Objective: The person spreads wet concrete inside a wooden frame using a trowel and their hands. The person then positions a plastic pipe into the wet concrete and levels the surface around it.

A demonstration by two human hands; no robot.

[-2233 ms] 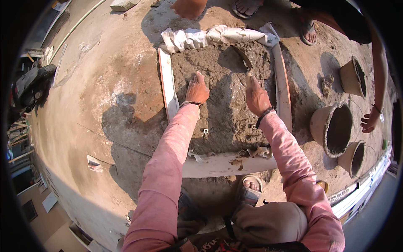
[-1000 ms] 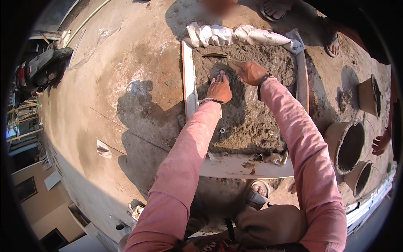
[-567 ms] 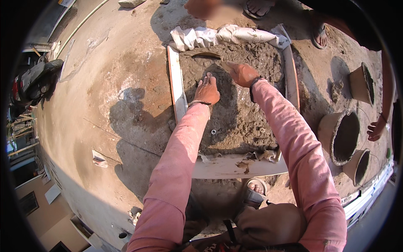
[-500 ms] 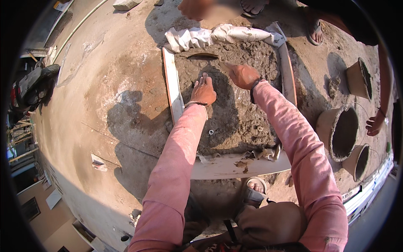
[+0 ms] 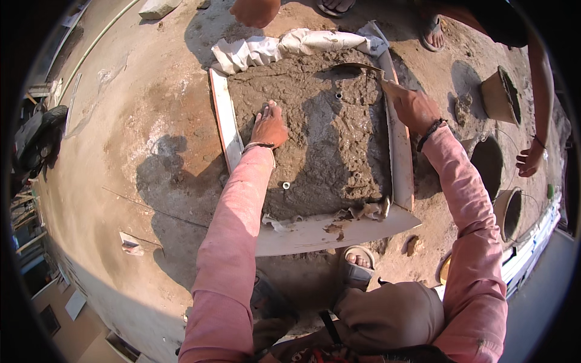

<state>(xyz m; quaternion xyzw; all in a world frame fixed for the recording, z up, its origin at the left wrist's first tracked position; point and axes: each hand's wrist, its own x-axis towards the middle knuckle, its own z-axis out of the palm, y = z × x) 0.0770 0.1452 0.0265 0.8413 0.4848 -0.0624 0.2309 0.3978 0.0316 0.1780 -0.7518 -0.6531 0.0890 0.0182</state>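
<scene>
Wet grey concrete (image 5: pixel 290 160) fills a shallow rectangular form with pale side boards (image 5: pixel 225 121). My left hand (image 5: pixel 270 128) lies on the concrete near the left board, its fingers stretched out and holding nothing. The fingers of my right hand (image 5: pixel 416 110) are wrapped round the handle of a trowel (image 5: pixel 354 66), above the right board. The trowel's thin blade points left over the concrete's far right part. Short pipe ends stick up from the surface: one pale ring (image 5: pixel 286 186) near the left and another pipe end (image 5: pixel 339 95) below the blade.
Crumpled white sheeting (image 5: pixel 296 46) lines the far edge. On the right stand mortar-caked buckets (image 5: pixel 497 97), beside another person's hanging hand (image 5: pixel 530 160). A second hand (image 5: pixel 254 12) and sandalled feet show beyond the form. A motorcycle wheel (image 5: pixel 45 136) is at far left.
My right hand has swept the trowel from the far left of the concrete to its far right. My left hand stays on the left part. The whole view has shifted slightly.
</scene>
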